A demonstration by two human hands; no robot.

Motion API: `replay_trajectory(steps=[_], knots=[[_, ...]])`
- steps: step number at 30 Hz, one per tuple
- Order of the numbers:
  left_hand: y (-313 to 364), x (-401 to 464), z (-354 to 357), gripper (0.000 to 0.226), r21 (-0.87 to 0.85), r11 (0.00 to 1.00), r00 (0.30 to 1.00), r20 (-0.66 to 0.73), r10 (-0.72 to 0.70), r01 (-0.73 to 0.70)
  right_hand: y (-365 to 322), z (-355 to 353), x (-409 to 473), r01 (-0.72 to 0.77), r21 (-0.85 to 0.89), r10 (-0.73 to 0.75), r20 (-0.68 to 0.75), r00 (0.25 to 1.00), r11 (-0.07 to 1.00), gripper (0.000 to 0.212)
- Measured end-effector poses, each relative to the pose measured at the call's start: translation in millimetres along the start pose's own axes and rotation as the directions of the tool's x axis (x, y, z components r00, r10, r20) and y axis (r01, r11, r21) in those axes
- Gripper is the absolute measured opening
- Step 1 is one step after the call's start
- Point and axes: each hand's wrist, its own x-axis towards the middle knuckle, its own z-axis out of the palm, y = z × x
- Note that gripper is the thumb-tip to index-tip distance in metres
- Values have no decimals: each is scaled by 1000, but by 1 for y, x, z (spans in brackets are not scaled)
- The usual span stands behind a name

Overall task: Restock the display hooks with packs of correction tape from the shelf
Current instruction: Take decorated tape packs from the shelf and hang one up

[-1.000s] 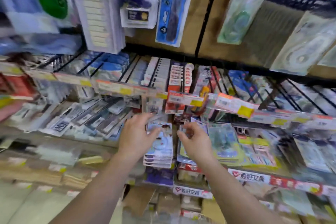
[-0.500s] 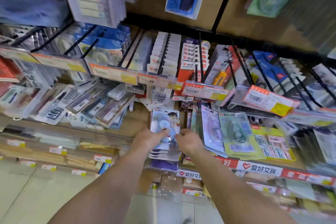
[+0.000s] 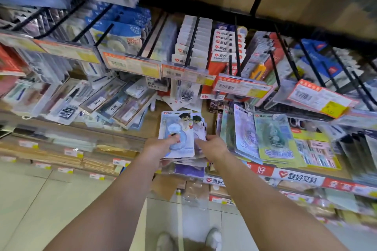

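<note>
Stationery racks fill the view, black display hooks [image 3: 191, 40] above a wooden shelf [image 3: 114, 136] crowded with carded goods. At the shelf's front edge lies a stack of correction tape packs [image 3: 179, 136], cartoon-printed; the exact count is unclear, several at least. One left hand [image 3: 157, 147] grasps the top pack, thumb curled onto its face. One right hand [image 3: 214, 147] pinches the stack's right edge, fingers bent around it.

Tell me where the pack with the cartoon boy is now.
In the head view, the cartoon pack sits centre, atop a stack on the shelf edge, gripped by the left hand, with the right hand beside it.
</note>
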Motion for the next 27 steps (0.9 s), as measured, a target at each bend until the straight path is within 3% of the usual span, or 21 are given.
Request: replay_trajectory(steps=[2,6,8,11,14,21,24,27], knots=[[-4,-3,-4,49,3,1000,1000,12,-10,10,1,-3,-7,-26,102,23,33,999,994,20],[-16,-16,-7,36,7,1000,999,38,-10,9,9,-6,-19,-49,296,22,96,995,954,7],[-24,-21,-8,39,9,1000,999,46,1,-2,18,-6,-24,-51,372,7,117,993,927,18],[-32,-36,-6,52,-7,999,998,52,35,-35,34,-10,-38,-8,434,-46,114,992,901,12],[-38,-54,1,47,-26,996,994,60,91,-90,50,-20,-54,5,499,-63,100,993,866,15],[-56,-116,64,22,7,960,950,146,277,-281,131,-96,-99,136,563,-99,-97,990,815,39],[-76,-152,112,25,49,922,905,219,366,-385,185,-150,-133,190,581,-97,-188,977,792,37],[-104,-204,172,13,81,876,845,318,430,-476,241,-205,-179,251,614,-96,-274,957,748,31]])
